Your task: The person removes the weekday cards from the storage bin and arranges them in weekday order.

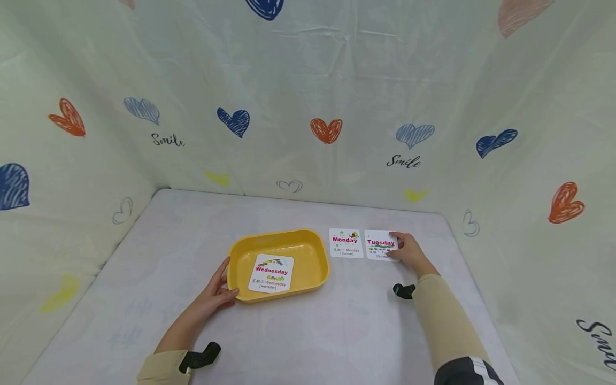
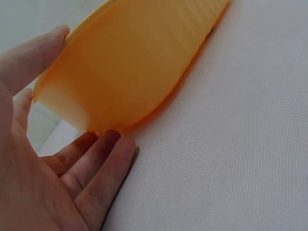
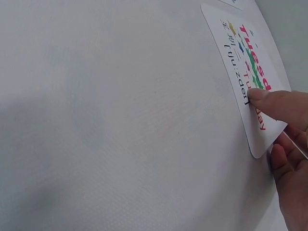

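The left hand (image 1: pixel 215 295), half-spread, grips the tray (image 1: pixel 308 259); the right hand (image 1: pixel 410 252), partly open, pinches Tuesday (image 1: pixel 377 247). A crooked release could drag it against Monday (image 1: pixel 345 245).

The beige sleeves (image 1: pixel 447 321) carry curved black pieces (image 1: pixel 204 356) at their ends, the right also a black-and-white band (image 1: pixel 464 371).

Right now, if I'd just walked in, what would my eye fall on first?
Most likely the yellow tray near the middle of the white table, with the Wednesday card in it and the left hand holding its left end. Right of it sit the Monday card and the Tuesday card, the latter under the right hand. Red and blue hearts dot the backdrop behind.
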Motion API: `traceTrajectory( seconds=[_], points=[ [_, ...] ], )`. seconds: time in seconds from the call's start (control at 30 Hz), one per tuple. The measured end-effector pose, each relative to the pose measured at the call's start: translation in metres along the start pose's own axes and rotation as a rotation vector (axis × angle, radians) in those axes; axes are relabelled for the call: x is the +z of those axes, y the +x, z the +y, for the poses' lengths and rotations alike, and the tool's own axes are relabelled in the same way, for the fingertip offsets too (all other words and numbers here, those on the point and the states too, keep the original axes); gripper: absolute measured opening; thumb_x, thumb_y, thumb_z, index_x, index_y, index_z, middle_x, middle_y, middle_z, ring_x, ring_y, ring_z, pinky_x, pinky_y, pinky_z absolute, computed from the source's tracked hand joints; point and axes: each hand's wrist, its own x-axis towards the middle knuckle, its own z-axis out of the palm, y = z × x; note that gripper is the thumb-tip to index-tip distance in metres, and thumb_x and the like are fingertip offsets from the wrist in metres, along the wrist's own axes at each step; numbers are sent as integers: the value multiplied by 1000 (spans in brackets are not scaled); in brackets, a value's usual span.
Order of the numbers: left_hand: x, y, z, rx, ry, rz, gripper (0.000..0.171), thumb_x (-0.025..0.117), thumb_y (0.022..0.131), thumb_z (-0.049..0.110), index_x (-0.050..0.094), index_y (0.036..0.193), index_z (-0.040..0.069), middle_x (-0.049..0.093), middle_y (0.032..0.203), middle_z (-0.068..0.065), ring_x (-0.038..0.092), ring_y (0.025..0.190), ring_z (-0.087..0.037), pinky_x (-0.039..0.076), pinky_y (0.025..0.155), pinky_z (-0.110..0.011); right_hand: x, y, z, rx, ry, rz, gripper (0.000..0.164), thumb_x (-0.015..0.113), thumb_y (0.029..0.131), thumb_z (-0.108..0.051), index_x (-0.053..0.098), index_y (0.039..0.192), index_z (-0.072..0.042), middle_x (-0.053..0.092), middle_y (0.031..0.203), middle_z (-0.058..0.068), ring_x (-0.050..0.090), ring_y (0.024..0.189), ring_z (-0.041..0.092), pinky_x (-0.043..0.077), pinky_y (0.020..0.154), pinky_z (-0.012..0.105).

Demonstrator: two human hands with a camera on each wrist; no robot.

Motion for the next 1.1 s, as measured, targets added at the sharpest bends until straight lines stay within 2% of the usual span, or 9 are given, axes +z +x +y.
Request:
traceTrajectory(
  seconds=[0.1, 0.33, 0.53, 0.67, 0.9, 1.1],
  points=[
    [-1, 0, -1, 5, -2, -2, 96, 70, 90, 16, 4, 158, 32, 31, 144, -24, 57, 87, -21, 52, 79, -32, 1, -1, 0, -14, 18, 9, 73, 76, 82, -4, 41, 146, -1, 43, 119, 23, 44, 99, 34, 41, 79, 40],
    [0, -3, -8, 5, -24, -3, 95, 70, 90, 14, 6, 158, 31, 34, 141, -23, 56, 87, -23, 52, 79, -33, 5, -8, 1, 26, 79, 58, 69, 74, 86, -10, 42, 146, -6, 39, 141, 22, 43, 115, 38, 42, 94, 50],
    [1, -4, -10, -4, -12, 2, 97, 72, 89, 18, 5, 158, 32, 32, 144, -23, 56, 88, -23, 53, 79, -32, 5, -14, -21, -10, 205, 39, 65, 69, 89, -9, 41, 147, -8, 41, 146, 18, 43, 122, 36, 37, 102, 52],
    [1, -3, -8, 1, -8, 8, 96, 71, 89, 18, 6, 157, 34, 33, 142, -22, 55, 88, -23, 52, 80, -33, 5, -15, -38, -73, 254, -6, 66, 71, 88, -9, 42, 147, -9, 47, 142, 16, 48, 119, 33, 41, 100, 47],
    [1, 0, -5, 1, -7, 16, 96, 72, 89, 18, 7, 157, 35, 35, 142, -21, 55, 87, -23, 52, 79, -34, 12, -18, -68, -215, 290, -127, 62, 68, 89, -3, 41, 145, -1, 51, 136, 21, 55, 112, 33, 48, 95, 44],
    [0, 1, -3, 3, -6, 9, 98, 73, 88, 19, 5, 157, 34, 33, 143, -23, 55, 89, -23, 53, 80, -35, 24, -24, -94, -249, 318, -173, 59, 68, 90, -2, 45, 144, -4, 55, 133, 18, 56, 111, 30, 47, 96, 42]
  ],
)
